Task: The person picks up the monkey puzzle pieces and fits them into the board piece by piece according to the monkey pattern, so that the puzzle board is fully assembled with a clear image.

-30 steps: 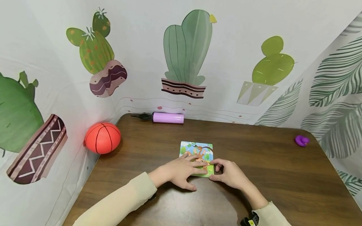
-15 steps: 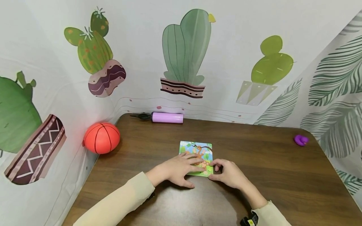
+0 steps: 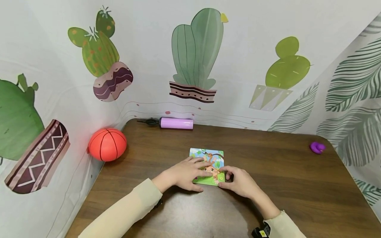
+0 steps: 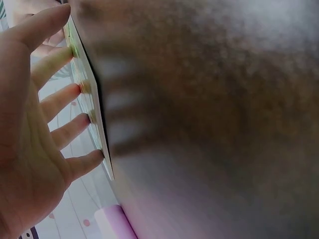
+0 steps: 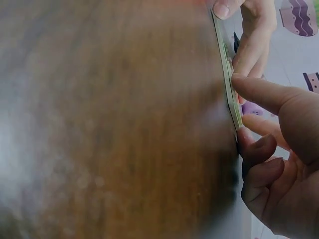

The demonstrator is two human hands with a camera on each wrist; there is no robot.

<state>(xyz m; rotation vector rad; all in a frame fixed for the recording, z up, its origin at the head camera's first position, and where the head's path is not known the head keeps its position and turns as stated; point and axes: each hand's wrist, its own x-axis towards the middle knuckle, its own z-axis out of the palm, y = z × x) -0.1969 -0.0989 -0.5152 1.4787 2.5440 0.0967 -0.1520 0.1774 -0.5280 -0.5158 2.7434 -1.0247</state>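
Observation:
A thin square jigsaw puzzle [image 3: 215, 169] with a colourful monkey picture lies flat on the table. My left hand [image 3: 187, 173] rests on its left part with fingers spread; in the left wrist view several fingertips touch the puzzle's [image 4: 101, 124] face. At the near right corner, my right hand [image 3: 242, 182] holds the puzzle between thumb and forefinger. Seen from the right wrist, the thumb [image 5: 261, 93] meets the puzzle's edge [image 5: 224, 69], while the other fingers curl back. My left fingers cover part of the picture.
On the brown wooden table [image 3: 268, 158], a purple hand pump [image 3: 176, 123] lies along the back edge. A red ball [image 3: 107, 144] with basketball lines is at the left edge. A purple rubber duck [image 3: 317, 147] stands at the far right. A cactus-print cloth [image 3: 143, 49] hangs behind.
My left hand has drawn back slightly up and left, uncovering more of the monkey. My right thumb and forefinger have shifted slightly left at the corner. The puzzle stays nearly in place.

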